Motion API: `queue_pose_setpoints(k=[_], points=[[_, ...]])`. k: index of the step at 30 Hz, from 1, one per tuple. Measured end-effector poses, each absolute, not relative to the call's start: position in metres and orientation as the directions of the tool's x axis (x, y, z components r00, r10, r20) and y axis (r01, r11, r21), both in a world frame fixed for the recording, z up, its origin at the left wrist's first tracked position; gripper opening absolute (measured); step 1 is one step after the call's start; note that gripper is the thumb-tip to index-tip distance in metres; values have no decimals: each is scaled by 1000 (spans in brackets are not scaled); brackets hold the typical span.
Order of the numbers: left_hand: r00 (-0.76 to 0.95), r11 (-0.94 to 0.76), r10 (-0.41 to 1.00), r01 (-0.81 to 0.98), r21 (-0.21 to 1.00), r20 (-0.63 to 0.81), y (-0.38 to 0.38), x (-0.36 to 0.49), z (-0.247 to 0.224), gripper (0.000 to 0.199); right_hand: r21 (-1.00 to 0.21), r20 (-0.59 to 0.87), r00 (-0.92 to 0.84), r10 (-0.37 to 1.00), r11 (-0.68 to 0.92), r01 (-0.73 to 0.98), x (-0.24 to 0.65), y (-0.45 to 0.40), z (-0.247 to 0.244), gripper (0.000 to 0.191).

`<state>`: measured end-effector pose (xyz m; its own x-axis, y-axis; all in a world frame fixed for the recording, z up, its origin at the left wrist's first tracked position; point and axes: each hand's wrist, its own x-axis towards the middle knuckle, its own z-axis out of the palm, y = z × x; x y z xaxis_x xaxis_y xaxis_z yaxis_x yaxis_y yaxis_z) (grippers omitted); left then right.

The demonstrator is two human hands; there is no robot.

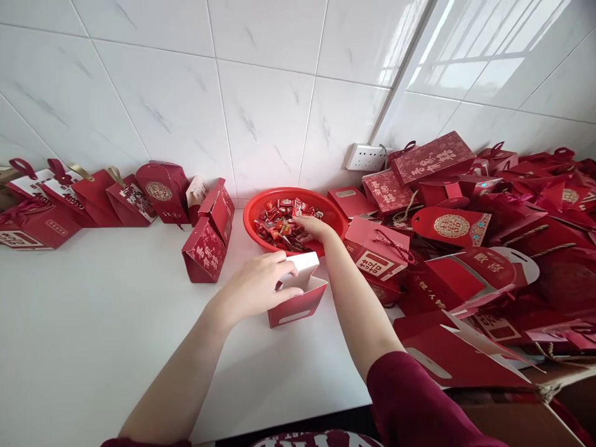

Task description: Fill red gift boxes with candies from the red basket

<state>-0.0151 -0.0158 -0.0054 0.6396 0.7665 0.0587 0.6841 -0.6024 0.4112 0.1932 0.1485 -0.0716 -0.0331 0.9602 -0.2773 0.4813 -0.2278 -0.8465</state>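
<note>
An open red gift box (300, 307) with a white inside stands on the white table in front of me. My left hand (261, 282) is closed on its left side, fingers curled at the top edge and thumb along the front. Behind the box sits a red plastic basket (251, 208) holding many small wrapped candies (284, 230). My right hand (314, 228) reaches into the basket with its fingers apart, touching the candies. Some of its fingertips are hidden among the wrappers.
Two red boxes (205, 251) stand left of the basket. A row of red gift boxes (97, 198) lines the tiled wall at left. On the right lies a large pile of red boxes (451, 223), some flat. A white power strip (365, 157) rests against the wall.
</note>
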Motion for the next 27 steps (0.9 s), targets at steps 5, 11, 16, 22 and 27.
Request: queue_pose_setpoints(k=[5, 11, 16, 22, 27], points=[[637, -593, 769, 684, 425, 47, -16, -16, -5, 24, -930, -29, -113, 993, 15, 367, 188, 139, -60, 24], [647, -597, 762, 675, 433, 42, -15, -15, -3, 21, -882, 172, -54, 984, 179, 436, 190, 126, -57, 19], [636, -579, 772, 686, 441, 26, -14, -14, -1, 20, -863, 228, -89, 970, 244, 442, 188, 112, -59, 13], [623, -557, 782, 696, 452, 4, -13, -15, -2, 17, -842, 272, -72, 960, 274, 465, 182, 104, -72, 7], [625, -557, 780, 696, 452, -1, -12, -14, -3, 18, -813, 242, -127, 962, 272, 515, 183, 105, -83, 20]])
